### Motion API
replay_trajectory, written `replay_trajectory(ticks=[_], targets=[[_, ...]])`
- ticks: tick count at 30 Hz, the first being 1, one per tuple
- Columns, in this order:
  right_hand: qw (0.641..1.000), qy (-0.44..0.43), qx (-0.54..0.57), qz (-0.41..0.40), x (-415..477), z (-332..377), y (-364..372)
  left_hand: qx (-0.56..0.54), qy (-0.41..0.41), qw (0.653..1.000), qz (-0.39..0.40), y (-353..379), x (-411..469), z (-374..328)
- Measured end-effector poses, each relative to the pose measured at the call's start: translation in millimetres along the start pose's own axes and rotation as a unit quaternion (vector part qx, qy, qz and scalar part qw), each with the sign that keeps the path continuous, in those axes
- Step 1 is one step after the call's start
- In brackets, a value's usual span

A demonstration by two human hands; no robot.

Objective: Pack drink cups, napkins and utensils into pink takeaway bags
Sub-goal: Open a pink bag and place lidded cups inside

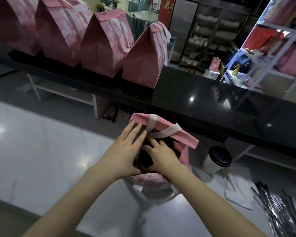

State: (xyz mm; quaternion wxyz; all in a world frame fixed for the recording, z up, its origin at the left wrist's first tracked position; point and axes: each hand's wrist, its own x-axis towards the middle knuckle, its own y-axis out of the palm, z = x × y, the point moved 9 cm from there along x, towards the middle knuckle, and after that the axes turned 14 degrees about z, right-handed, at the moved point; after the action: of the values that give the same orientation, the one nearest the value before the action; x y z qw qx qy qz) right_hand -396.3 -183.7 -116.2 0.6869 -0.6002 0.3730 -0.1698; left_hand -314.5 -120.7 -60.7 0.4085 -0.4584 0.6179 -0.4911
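Observation:
An open pink takeaway bag [167, 129] with white handles stands on the white counter below me. Both of my hands are at its mouth. My left hand [125, 149] lies flat with straight fingers against the bag's left side and top flap. My right hand [162, 156] reaches into the opening, fingers spread over a dark cup lid [144, 160] inside. A white drink cup with a black lid [217, 159] stands to the right of the bag. White napkins [237, 187] and wrapped silver utensils [278, 207] lie at the right.
Several closed pink bags [102, 45] stand in a row on the raised black counter [212, 103] behind. Metal shelving [272, 48] with pink and blue goods is at the far right. The white counter [41, 151] stretches to the left.

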Motion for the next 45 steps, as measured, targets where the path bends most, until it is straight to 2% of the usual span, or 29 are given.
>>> replay_trajectory(ticks=[9,17,20,23,27,32,36,39,42,45], targets=[[0.999,-0.009,0.028,0.046,-2.1,-4.6,-9.5,-0.033,0.003,0.999,-0.012,-11.6,5.0,4.4],[0.995,-0.026,0.091,-0.021,-90.9,-26.3,-60.2,-0.020,0.066,0.993,-0.093,-54.6,16.8,-30.9],[0.997,-0.002,0.077,-0.026,-127.8,-42.8,-59.7,0.003,0.123,0.986,-0.110,-63.1,24.5,-53.3],[0.998,0.001,0.041,-0.037,-154.2,-56.2,-50.7,0.034,0.150,0.987,-0.045,-51.3,37.4,-70.7],[0.997,0.013,0.009,-0.079,-173.0,-73.4,-40.0,0.066,0.140,0.986,0.061,-24.9,55.6,-79.0],[0.991,0.049,0.032,-0.120,-193.2,-101.0,-34.3,0.096,0.112,0.987,0.059,-16.3,62.8,-91.7],[0.977,0.036,0.078,-0.196,-209.4,-112.6,-37.5,0.099,0.071,0.992,0.023,-5.9,58.9,-105.7],[0.964,0.072,0.107,-0.231,-215.7,-143.1,-33.7,0.105,0.054,0.993,0.016,-0.2,57.5,-116.0],[0.958,0.132,0.141,-0.211,-209.7,-187.0,-14.2,0.107,0.043,0.993,0.005,-0.8,56.9,-122.9],[0.964,0.208,0.139,-0.091,-183.3,-227.9,18.3,0.115,0.031,0.993,-0.007,-1.8,56.0,-127.4]])
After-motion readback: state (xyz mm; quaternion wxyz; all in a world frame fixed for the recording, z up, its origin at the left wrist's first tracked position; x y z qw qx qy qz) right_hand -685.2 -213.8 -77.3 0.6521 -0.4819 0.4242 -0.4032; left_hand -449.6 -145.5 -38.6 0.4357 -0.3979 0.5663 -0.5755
